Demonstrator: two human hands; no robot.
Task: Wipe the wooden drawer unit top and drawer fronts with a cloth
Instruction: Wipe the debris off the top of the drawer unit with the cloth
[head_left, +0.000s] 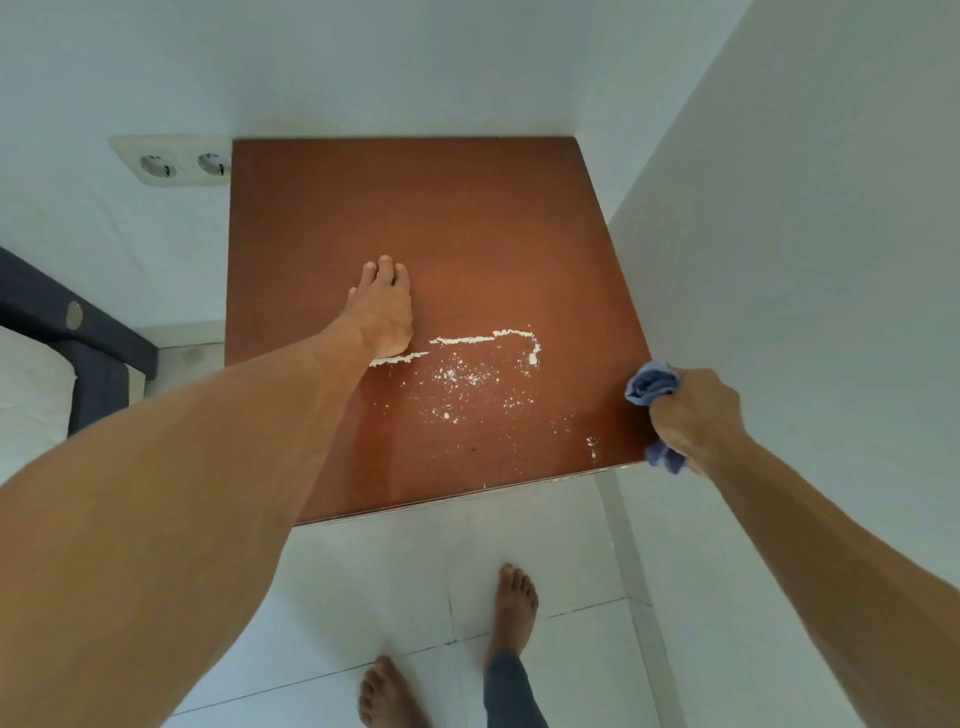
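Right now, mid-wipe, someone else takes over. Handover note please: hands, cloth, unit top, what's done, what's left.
Left hand: fingers straight, resting on the wooden top, its lower edge against a ridge of white powder.
Right hand: grips the bunched blue cloth at the top's front right edge.
Done: the far half of the top shows no powder.
Left: the ridge, the scattered specks in front of it and a small patch near the front right corner.
The drawer fronts are out of view, so their state cannot be told.
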